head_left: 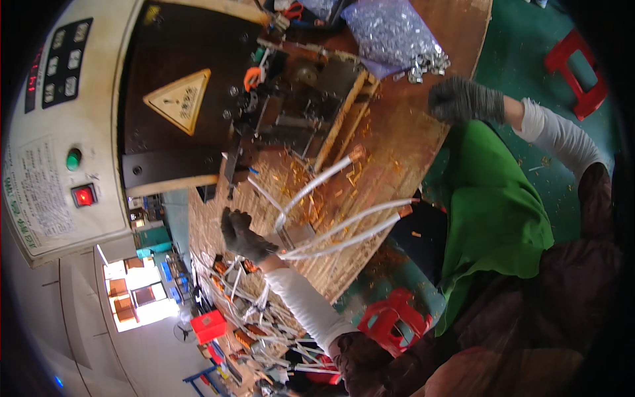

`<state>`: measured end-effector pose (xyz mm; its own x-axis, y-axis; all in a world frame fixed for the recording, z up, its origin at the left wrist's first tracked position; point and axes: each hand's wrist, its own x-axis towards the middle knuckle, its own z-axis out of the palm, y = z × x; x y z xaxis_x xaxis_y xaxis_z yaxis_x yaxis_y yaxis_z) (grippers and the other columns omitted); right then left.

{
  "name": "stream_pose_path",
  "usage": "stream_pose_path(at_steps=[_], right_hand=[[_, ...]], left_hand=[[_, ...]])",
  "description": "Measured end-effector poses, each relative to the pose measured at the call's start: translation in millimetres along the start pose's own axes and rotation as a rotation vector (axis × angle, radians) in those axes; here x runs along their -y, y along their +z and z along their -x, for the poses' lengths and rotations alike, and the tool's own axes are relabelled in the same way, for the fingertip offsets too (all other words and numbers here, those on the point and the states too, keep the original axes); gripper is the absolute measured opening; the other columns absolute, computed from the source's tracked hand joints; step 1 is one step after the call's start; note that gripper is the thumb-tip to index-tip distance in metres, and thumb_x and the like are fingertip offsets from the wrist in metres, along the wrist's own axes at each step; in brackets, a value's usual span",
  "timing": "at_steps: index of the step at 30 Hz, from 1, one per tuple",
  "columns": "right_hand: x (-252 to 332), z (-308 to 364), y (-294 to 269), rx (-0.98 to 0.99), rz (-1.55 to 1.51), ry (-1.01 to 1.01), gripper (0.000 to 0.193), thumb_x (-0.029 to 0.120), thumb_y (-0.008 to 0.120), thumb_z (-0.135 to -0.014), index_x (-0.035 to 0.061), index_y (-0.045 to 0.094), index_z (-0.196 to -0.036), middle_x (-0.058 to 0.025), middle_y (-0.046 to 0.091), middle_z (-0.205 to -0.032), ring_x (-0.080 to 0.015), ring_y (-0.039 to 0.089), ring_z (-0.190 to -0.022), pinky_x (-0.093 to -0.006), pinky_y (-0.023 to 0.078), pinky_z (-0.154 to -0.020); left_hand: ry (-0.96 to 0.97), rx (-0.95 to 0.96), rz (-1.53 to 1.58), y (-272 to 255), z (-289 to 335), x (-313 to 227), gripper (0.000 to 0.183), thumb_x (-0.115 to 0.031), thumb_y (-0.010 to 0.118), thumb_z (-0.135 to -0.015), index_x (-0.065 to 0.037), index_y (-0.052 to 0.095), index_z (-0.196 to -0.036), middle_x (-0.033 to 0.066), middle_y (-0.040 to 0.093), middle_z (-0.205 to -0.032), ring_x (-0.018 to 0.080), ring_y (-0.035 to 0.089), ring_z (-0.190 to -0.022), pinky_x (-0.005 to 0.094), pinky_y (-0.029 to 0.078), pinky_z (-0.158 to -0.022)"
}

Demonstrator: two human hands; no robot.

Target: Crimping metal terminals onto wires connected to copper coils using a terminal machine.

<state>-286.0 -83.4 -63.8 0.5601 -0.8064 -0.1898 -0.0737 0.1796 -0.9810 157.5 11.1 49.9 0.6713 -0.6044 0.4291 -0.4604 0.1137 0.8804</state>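
Note:
My left hand [248, 239], in a dark glove, is over the wooden table close to the machine. Its fingers stretch out with the thumb a little apart, and I see nothing between them. Beside it lies a bunch of white cables [350, 236] with bare copper ends; some run up to the wrist, where their ends are hidden. Another white cable [321, 178] of the bunch points its copper end toward the machine's base. My right hand [466, 100], also gloved, is closed at the table edge near a bag of metal terminals [390, 33]. Whatever its fingers hold is hidden.
A machine [297, 99] with a warning plate and a lit red switch [83, 195] stands ahead. Copper scraps litter the wooden table [423, 126]. More cables [258, 304] are heaped beyond my left arm. Red stools [397, 317] stand on the green floor. A green cloth [493, 205] covers my lap.

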Motion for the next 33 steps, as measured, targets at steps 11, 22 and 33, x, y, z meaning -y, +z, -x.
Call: stream_pose_path(at_steps=[11, 22, 33], right_hand=[[-27.8, 7.8, 131.1, 0.022, 0.915, -0.715, 0.009, 0.018, 0.061, -0.072, 0.0093, 0.058, -0.074, -0.0103, 0.051, -0.077, -0.0292, 0.051, -0.073, -0.0388, 0.043, -0.066], [28.1, -3.8, 97.7, 0.646, 0.408, -0.673, 0.011, 0.014, 0.059, -0.077, 0.0049, 0.058, -0.083, -0.0092, 0.056, -0.073, -0.024, 0.056, -0.066, -0.0332, 0.044, -0.055], [-5.9, -24.6, 86.3, 0.675, 1.238, -0.751, 0.025, 0.025, 0.048, -0.087, 0.0041, 0.062, -0.086, 0.0005, 0.048, -0.058, -0.0139, 0.051, -0.053, -0.028, 0.041, -0.046]], left_hand=[[0.782, 0.774, -0.62, 26.1, 167.5, -3.9, 0.027, -0.003, 0.061, -0.07, -0.008, 0.064, -0.096, 0.0115, 0.06, -0.088, 0.0305, 0.056, -0.082, 0.0399, 0.044, -0.073], [0.82, 0.888, -0.499, 71.1, 161.6, -23.8, 0.04, -0.01, 0.057, -0.075, -0.009, 0.054, -0.115, 0.0152, 0.056, -0.098, 0.0333, 0.053, -0.09, 0.0427, 0.042, -0.08], [0.688, 1.157, -0.389, 98.8, 173.9, -25.7, 0.029, -0.01, 0.056, -0.079, -0.007, 0.058, -0.107, 0.0166, 0.06, -0.086, 0.0337, 0.059, -0.077, 0.0386, 0.047, -0.066]])
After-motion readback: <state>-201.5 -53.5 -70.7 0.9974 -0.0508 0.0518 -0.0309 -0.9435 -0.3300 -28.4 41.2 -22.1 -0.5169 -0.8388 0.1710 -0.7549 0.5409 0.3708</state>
